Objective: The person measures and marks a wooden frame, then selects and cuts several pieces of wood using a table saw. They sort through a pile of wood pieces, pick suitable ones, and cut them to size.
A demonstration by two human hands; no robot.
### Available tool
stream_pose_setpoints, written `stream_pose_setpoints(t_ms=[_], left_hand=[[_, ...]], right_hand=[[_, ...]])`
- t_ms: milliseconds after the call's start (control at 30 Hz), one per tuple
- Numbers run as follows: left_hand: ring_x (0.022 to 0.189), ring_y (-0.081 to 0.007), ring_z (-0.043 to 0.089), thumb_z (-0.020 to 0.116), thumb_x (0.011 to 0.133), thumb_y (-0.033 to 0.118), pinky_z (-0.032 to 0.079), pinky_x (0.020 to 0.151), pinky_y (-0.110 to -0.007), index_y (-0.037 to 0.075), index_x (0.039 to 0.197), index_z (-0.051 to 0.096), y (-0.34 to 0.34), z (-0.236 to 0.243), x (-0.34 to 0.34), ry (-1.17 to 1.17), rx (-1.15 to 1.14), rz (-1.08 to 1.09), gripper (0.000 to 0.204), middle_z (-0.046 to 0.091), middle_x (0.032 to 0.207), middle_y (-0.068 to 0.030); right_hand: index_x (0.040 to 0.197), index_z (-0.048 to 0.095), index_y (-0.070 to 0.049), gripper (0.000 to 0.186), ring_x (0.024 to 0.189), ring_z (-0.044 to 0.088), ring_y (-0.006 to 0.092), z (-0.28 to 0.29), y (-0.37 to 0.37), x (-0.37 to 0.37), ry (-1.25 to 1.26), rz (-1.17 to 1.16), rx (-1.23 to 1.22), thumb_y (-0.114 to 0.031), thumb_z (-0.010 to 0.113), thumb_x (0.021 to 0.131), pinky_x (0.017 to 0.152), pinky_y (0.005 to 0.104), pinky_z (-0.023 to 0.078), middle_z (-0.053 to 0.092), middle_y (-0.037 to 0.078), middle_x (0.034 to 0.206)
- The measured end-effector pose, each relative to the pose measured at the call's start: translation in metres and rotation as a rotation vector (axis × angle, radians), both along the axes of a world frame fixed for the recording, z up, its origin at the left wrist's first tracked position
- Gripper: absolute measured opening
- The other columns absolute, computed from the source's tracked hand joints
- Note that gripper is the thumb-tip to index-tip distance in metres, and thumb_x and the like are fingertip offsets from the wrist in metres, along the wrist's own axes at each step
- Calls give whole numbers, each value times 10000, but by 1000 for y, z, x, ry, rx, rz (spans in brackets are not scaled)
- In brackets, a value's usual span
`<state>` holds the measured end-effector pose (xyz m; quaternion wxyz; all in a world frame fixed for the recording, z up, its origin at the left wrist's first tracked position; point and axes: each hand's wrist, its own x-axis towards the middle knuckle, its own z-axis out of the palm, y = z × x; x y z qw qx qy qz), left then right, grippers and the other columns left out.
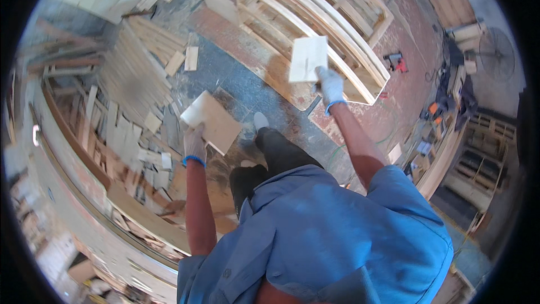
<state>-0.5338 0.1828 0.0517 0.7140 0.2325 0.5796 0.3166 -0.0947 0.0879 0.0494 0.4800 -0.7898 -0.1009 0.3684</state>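
Both of my hands wear pale gloves with blue cuffs. My left hand point(194, 142) is closed on the edge of a tan, squarish wooden panel point(216, 123), held low on my left side and tilted. Out ahead on the right, my right hand point(331, 85) grips the lower corner of a whitish rectangular board point(309, 59). That board overlaps the near side of a long wooden frame point(315, 14) on the floor; whether the two touch I cannot tell. Behind both pieces my fingertips are partly hidden.
A red and black power tool point(396, 62) lies on the floor right of the frame. Wood offcuts point(126, 135) are heaped at the left, beside a long bench edge point(79, 174). Farther right stand a round fan point(496, 53) and a wooden rack point(478, 163). A thin panel point(219, 4) leans by the frame.
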Motion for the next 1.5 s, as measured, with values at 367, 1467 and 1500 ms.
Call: stream_pose_setpoints(t_ms=[367, 1467, 1500], left_hand=[[964, -142, 640, 624, 937, 156, 533, 782, -282, -11, 1226, 618, 208, 19, 238, -22, 82, -661, 334, 660, 1110, -39], [889, -353, 693, 581, 911, 283, 541, 746, -477, 76, 944, 682, 288, -210, 80, 920, 1311, -2954, 233, 721, 938, -187], [902, -356, 691, 575, 912, 310, 540, 754, -482, 78, 951, 689, 271, -199, 67, 898, 1227, -2981, 262, 721, 954, -188]], right_hand=[[852, 641, -25, 351, 682, 634, 193, -62, -52, 106, 38, -465, -119, -374, 622, 883, 548, 340, 532, 607, 77, 817], [1010, 674, -11, 261, 616, 674, 160, -22, -140, -291, 703, -1140, 6, -255, 603, 950, 511, 320, 558, 693, 76, 827], [1005, 678, -11, 261, 612, 673, 160, -23, -155, -306, 676, -1193, -1, -255, 607, 946, 506, 323, 559, 692, 75, 822]])
